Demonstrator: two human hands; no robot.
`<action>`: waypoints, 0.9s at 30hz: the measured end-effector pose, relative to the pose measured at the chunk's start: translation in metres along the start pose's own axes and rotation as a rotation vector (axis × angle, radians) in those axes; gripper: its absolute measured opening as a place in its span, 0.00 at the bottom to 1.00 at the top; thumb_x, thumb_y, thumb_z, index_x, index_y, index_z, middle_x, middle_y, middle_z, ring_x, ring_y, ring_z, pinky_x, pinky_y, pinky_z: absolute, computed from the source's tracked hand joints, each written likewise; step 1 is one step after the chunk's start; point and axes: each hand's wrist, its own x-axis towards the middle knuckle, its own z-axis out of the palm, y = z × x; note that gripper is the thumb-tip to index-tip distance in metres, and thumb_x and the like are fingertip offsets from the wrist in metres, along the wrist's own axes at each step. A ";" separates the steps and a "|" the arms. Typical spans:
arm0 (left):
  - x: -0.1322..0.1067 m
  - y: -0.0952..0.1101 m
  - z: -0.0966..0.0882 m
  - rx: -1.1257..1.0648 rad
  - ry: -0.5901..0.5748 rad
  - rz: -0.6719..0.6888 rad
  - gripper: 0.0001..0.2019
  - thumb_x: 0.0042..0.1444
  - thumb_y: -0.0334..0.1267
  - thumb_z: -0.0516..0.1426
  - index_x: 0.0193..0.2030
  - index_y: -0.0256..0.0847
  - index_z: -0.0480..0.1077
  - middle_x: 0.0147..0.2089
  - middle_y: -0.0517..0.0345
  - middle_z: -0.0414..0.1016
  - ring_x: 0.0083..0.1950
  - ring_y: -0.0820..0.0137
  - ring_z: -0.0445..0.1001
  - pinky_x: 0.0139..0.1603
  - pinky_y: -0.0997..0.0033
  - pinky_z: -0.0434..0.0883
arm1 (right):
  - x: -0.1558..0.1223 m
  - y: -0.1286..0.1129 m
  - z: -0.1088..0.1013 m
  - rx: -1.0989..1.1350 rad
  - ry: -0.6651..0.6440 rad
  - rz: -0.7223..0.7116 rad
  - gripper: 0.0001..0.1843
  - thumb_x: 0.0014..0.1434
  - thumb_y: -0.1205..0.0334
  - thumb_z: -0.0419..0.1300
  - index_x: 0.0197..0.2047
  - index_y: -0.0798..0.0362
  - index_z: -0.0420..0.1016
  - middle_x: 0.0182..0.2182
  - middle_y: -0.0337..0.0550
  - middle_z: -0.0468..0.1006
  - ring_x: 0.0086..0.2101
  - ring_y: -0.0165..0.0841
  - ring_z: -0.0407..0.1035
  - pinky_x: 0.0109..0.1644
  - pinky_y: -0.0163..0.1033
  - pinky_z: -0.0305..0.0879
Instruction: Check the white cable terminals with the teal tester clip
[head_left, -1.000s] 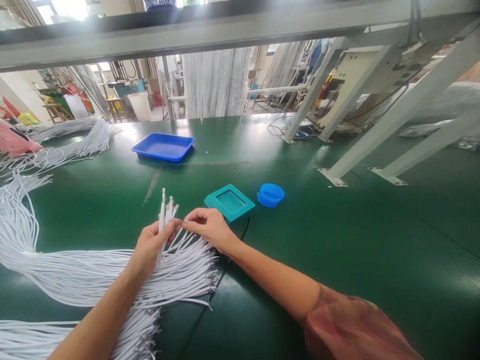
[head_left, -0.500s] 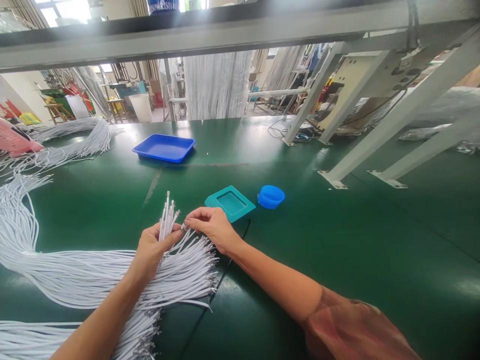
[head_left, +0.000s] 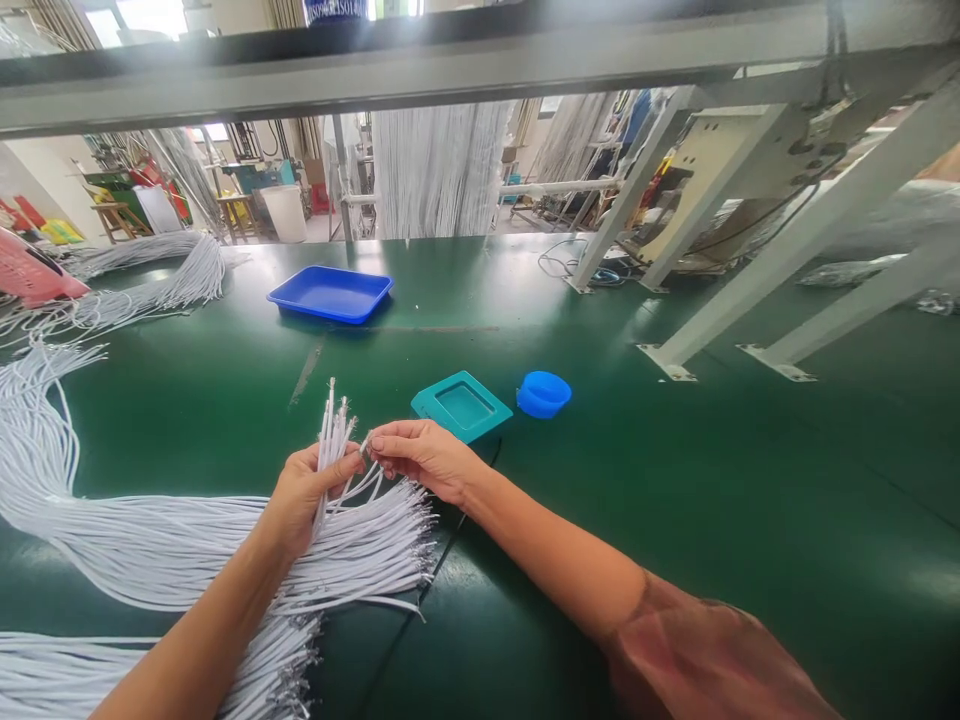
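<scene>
A small bunch of white cables [head_left: 327,445] stands upright in my left hand [head_left: 304,495], its stripped metallic tips pointing up above the thumb. Just right of it, my right hand [head_left: 424,458] pinches the end of one white cable [head_left: 365,446] between thumb and fingers. Under both hands a large bundle of white cables [head_left: 187,550] lies across the green table, frayed ends toward the right. Part of a second cable bundle [head_left: 277,665] shows beneath my left forearm.
A teal square tray [head_left: 465,408] and a blue round cup [head_left: 544,395] sit just beyond my right hand. Farther back is a blue rectangular tray [head_left: 330,295]. Another cable bundle [head_left: 180,275] lies at the far left. Grey metal legs [head_left: 720,290] stand on the right.
My right hand has dipped slightly, still pinching the cable end. My left hand keeps its hold on the bunch, and the view has shifted a little.
</scene>
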 end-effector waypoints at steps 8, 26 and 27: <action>-0.001 0.000 -0.001 0.000 -0.012 -0.063 0.10 0.39 0.38 0.64 0.27 0.33 0.73 0.16 0.64 0.61 0.17 0.83 0.49 0.17 0.78 0.45 | -0.013 -0.017 0.001 -0.756 -0.092 -0.521 0.16 0.46 0.61 0.64 0.41 0.49 0.74 0.37 0.39 0.71 0.36 0.27 0.64 0.42 0.34 0.63; -0.001 0.002 0.000 -0.134 -0.109 -0.167 0.11 0.37 0.37 0.66 0.25 0.32 0.71 0.22 0.60 0.67 0.16 0.85 0.49 0.16 0.79 0.44 | -0.006 0.011 0.018 -0.020 0.169 -0.187 0.11 0.33 0.59 0.69 0.22 0.56 0.76 0.20 0.39 0.75 0.24 0.28 0.67 0.34 0.36 0.64; -0.001 0.002 0.000 -0.136 -0.105 -0.164 0.11 0.37 0.38 0.66 0.25 0.32 0.71 0.21 0.60 0.66 0.16 0.85 0.50 0.16 0.79 0.45 | -0.006 0.011 0.018 -0.021 0.146 -0.191 0.11 0.35 0.58 0.68 0.23 0.56 0.77 0.21 0.39 0.76 0.25 0.28 0.68 0.35 0.36 0.64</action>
